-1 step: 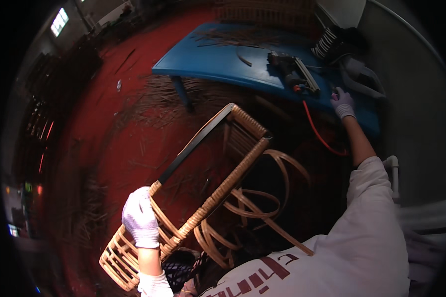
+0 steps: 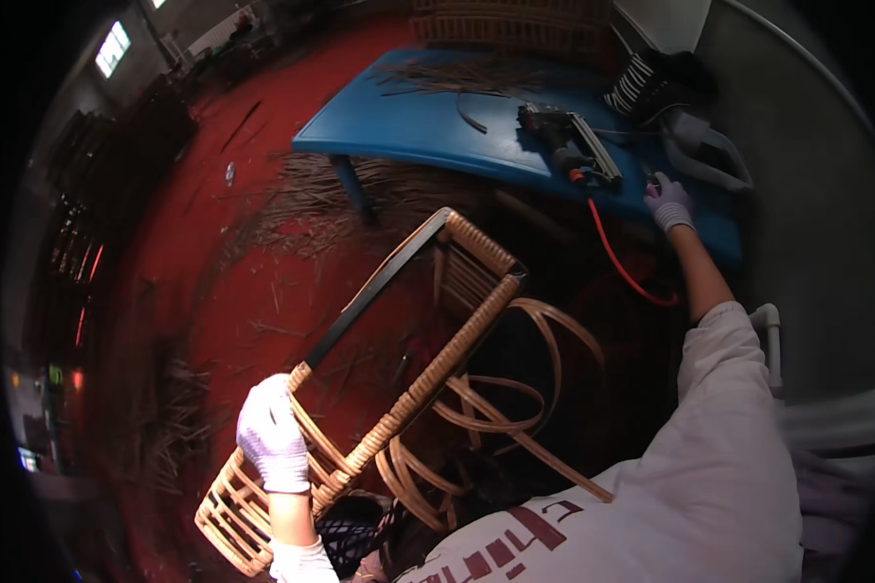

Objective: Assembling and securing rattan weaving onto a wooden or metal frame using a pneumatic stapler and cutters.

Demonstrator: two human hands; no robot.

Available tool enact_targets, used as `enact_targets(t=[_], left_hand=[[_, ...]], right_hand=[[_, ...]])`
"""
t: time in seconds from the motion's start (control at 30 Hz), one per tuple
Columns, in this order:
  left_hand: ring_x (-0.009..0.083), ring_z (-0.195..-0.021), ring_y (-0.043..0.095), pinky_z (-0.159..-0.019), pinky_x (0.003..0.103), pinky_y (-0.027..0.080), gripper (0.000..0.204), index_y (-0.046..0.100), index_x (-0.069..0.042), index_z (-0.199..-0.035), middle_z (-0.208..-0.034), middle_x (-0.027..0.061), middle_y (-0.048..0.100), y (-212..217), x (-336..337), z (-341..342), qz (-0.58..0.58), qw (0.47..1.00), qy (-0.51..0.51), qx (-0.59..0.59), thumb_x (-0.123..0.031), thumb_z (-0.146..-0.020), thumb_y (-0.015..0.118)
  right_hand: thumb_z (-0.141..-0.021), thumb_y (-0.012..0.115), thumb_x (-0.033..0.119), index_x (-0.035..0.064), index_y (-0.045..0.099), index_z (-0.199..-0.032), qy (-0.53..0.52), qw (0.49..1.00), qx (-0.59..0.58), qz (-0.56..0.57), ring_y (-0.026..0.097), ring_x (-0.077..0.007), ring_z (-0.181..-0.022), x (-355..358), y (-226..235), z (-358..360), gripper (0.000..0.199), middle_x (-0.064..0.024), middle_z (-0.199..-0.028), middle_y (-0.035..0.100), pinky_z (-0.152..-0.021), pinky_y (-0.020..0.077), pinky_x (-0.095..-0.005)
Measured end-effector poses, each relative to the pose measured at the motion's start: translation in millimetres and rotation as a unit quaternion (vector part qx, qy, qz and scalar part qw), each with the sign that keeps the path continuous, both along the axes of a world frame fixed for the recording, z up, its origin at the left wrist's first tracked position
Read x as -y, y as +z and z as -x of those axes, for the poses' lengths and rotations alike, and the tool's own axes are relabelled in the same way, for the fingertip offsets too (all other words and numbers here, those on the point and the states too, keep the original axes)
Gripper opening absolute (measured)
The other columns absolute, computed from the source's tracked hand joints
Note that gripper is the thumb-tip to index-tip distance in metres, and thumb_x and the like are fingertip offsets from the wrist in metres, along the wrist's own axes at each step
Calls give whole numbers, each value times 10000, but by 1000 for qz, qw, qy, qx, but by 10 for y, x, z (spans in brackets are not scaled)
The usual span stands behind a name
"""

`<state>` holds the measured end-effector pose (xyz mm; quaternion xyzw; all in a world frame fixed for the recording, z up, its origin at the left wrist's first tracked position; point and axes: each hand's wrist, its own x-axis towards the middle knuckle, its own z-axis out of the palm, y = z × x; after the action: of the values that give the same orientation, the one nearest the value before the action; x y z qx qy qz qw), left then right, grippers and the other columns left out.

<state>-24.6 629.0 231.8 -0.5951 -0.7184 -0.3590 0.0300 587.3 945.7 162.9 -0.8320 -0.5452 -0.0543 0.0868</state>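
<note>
Tan wicker rectangular frame tilts before the person, whose white-gloved left hand curls its fingers on 1 corner; over the blue worktop, whether the lilac-gloved right hand pinches anything, I can't tell.

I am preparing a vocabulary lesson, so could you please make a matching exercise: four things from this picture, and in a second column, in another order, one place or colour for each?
Things
1. left hand
2. right hand
3. hose
4. table

Places and colours
A. blue
B. at the rattan frame
C. red
D. near the grey bin

Right pairs: 1-B, 2-D, 3-C, 4-A
</note>
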Motion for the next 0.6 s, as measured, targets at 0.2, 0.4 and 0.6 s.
enact_targets(t=[0.2, 0.4, 0.6], left_hand=[[315, -857, 667, -766, 408, 522, 236, 692, -88, -995, -898, 137, 680, -25, -54, 44, 63, 990, -2, -123, -178, -949, 479], [307, -869, 665, -779, 414, 523, 238, 698, -118, -982, -906, 111, 685, -111, 204, 206, 31, 994, -18, -105, -234, -954, 492], [288, -942, 679, -839, 382, 520, 262, 718, -112, -1032, -1020, 101, 710, -54, 723, 536, 42, 996, 34, -73, -260, -963, 514]], right_hand=[[-837, 651, 558, 151, 513, -1405, 11, 990, 117, -83, 513, -376, -1267, -15, 286, -85, 712, -178, -1372, 544, -1058, 409, -480], [-947, 642, 138, 75, 687, -1179, 457, 838, -205, -217, 674, -193, -1055, 1175, 891, 1870, 245, -96, -1146, 705, -908, 515, -291], [-826, 754, 138, 118, 728, -1052, 780, 553, -264, -127, 652, -200, -845, 2904, 1354, 3708, 229, -38, -944, 707, -747, 528, -312]])
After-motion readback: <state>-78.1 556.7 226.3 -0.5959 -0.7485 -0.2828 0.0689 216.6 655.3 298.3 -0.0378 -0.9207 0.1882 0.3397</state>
